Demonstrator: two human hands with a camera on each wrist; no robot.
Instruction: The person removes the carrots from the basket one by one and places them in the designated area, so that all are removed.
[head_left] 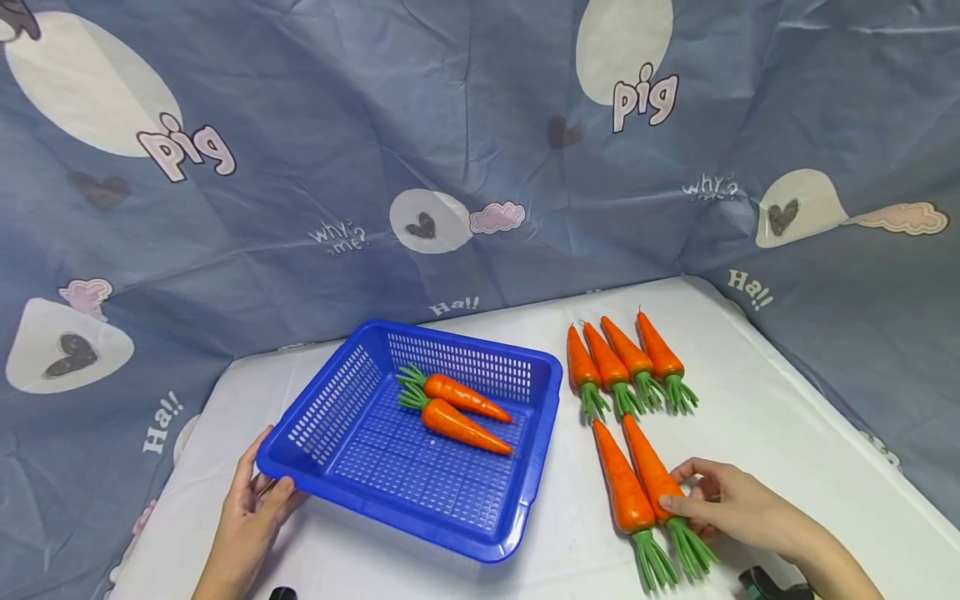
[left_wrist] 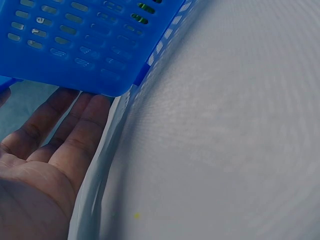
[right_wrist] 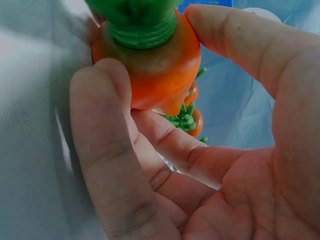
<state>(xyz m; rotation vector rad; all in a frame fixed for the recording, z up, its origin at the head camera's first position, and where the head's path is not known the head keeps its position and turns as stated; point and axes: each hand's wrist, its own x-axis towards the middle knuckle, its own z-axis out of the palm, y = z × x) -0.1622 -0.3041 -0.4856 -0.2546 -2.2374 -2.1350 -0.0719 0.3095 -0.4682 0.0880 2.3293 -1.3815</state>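
At the near left corner of the blue plastic basket [head_left: 405, 508], my left hand [head_left: 251, 517] holds the rim, thumb on the front edge and fingers round the outer side. In the left wrist view, its fingers [left_wrist: 82, 120] reach under the basket wall [left_wrist: 75, 70]. Two orange carrots with green tops lie inside, the nearer carrot [head_left: 461, 427] beside the farther carrot [head_left: 465, 396]. My right hand [head_left: 738, 504] grips the thick end of a carrot [head_left: 651, 462] on the table, thumb on top; the right wrist view shows fingers around this carrot [right_wrist: 150, 75]. Another carrot [head_left: 622, 483] lies along its left side.
A row of several carrots [head_left: 611, 358] lies farther back, right of the basket, green tops toward me. White cloth covers the table [head_left: 757, 400]. A blue printed curtain [head_left: 480, 167] hangs behind and along the sides. Dark objects [head_left: 772, 583] show at the near edge.
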